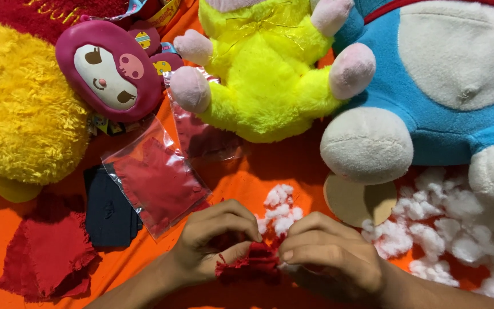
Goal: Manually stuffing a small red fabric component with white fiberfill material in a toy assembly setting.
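Note:
My left hand (212, 240) and my right hand (330, 252) meet at the bottom centre, both pinching a small red frayed fabric piece (253, 264) between the fingers. A bit of white stuffing shows at the fabric's right edge under my right fingers. Just above the hands lies a small clump of white stuffing (281, 209) on the orange cloth (241, 171).
A clear bag of red fabric (155, 180) lies left of the hands, beside dark blue fabric (107, 214) and red fabric squares (47, 254). Above sit a yellow-and-red plush (21, 109), a maroon face pouch (110, 68), a yellow plush (267, 74), a blue-and-white plush (441, 86), a cardboard disc (355, 200) and loose stuffing (464, 229).

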